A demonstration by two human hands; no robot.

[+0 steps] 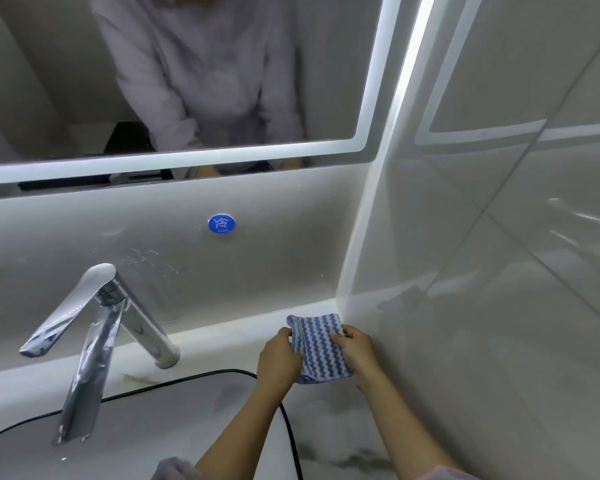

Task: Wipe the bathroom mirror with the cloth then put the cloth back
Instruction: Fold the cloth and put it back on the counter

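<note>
A blue-and-white striped cloth (317, 348), folded into a rectangle, lies on the white counter in the back right corner by the wall. My left hand (279, 358) grips its left edge and my right hand (355, 348) grips its right edge. The bathroom mirror (187, 81), framed by a lit white strip, hangs on the wall above and reflects a person in a pale top.
A chrome tap (101, 327) rises at the left over the sink, whose black rim (174, 384) curves toward my left forearm. A round blue sticker (221, 224) sits on the backsplash. The tiled side wall (499, 271) stands close to the right of the cloth.
</note>
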